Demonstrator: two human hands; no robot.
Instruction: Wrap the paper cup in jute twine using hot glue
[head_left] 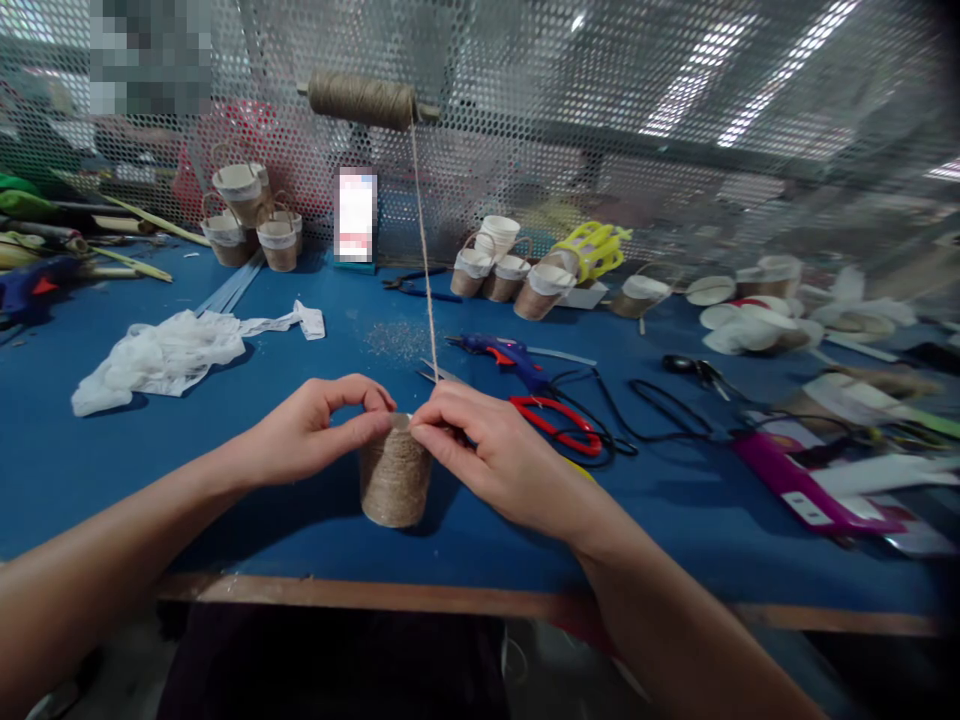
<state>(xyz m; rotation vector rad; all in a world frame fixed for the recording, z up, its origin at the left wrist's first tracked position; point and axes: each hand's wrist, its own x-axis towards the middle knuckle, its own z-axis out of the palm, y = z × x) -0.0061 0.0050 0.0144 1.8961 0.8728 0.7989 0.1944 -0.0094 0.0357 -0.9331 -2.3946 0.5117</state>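
A small cup wrapped in brown twine point(395, 482) stands upright near the table's front edge, between my hands. My left hand point(319, 425) pinches the cup's rim on its left side, thumb in front and fingers behind. At the right side of the rim, my right hand point(491, 445) is closed in a pinch on the twine point(424, 235). That strand runs taut up from there to a twine spool point(361, 101) on a rod at the mesh panel. My right fingers cover the exact spot where strand and rim meet. Scissors point(439, 372) lie just behind, partly covered by my right hand.
On the blue table point(300, 540) lie a blue glue gun point(506, 358), red-handled pliers or cutters point(559, 425), black cables and a purple power strip point(810, 485). Crumpled white fabric point(161, 355) is at left. Small twine baskets point(545, 290) and a phone point(355, 215) stand along the mesh.
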